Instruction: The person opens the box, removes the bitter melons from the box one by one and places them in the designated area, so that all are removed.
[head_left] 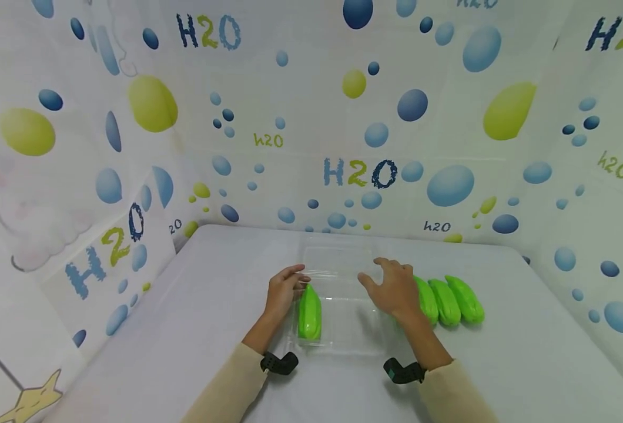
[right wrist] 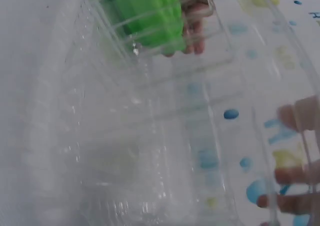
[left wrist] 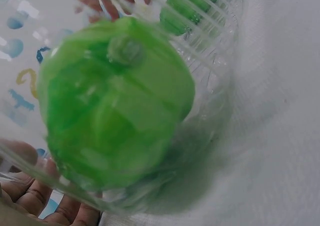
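A clear plastic clamshell box (head_left: 351, 338) lies with its lid (head_left: 338, 255) folded back on the far side. One long, glossy green vegetable (head_left: 310, 317) with lobed sides sits along the box's left wall; its exact kind is unclear. At the box's left edge, by the vegetable's far tip, is my left hand (head_left: 284, 291), its fingers loosely bent. Clear plastic shows in front of those fingers (left wrist: 40, 196) in the left wrist view. My right hand (head_left: 396, 291) hovers at the box's right side, thumb and fingers spread, with nothing held.
Several more green vegetables (head_left: 465, 299) lie side by side on the white tablecloth (head_left: 523, 352), right of the box and partly behind my right hand. A patterned sheet (head_left: 301, 100) stands behind the table. A black camera is strapped to each wrist.
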Motion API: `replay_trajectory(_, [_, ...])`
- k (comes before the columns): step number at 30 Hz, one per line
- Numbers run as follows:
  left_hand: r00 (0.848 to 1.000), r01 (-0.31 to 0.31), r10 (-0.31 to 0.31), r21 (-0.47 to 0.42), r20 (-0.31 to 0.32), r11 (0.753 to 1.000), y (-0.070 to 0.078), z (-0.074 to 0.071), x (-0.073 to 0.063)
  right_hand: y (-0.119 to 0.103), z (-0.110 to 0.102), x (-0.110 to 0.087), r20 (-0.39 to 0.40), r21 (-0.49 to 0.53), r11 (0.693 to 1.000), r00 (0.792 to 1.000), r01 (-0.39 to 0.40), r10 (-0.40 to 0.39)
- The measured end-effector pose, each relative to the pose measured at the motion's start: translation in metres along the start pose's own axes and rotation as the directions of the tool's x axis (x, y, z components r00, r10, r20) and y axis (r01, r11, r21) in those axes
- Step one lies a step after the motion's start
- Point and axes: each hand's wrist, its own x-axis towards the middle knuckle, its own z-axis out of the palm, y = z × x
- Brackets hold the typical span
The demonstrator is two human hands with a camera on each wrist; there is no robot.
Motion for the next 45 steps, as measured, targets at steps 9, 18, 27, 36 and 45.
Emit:
replay_trajectory(9, [0.999,-0.027,0.027,0.009,-0.027,1.0,-0.028,0.001,0.02,-0.015,0.014,-0.002,-0.077,0.015,1.0,0.997,0.028,-0.026])
replay_trajectory(18, [0.998,-0.039,0.04,0.03,-0.038,0.999,-0.037,0.001,0.026,-0.036,0.027,-0.008,-0.019,-0.055,0.997,0.998,0.062,-0.063])
replay_trajectory(27, [1.0,-0.021,0.021,0.005,-0.003,1.0,-0.037,-0.002,0.025,-0.051,0.043,-0.015,0.114,-0.011,0.999,0.993,0.046,-0.044])
replay_trajectory(36, [1.0,-0.005,0.005,0.014,-0.013,1.0,-0.037,-0.003,0.025,-0.065,0.05,-0.015,0.414,0.186,0.972,0.908,-0.146,0.057])
replay_trajectory(45, [1.0,-0.024,0.024,0.009,0.013,1.0,-0.014,-0.003,0.01,-0.073,0.059,-0.018,0.509,0.236,0.931,0.851,-0.278,0.125])
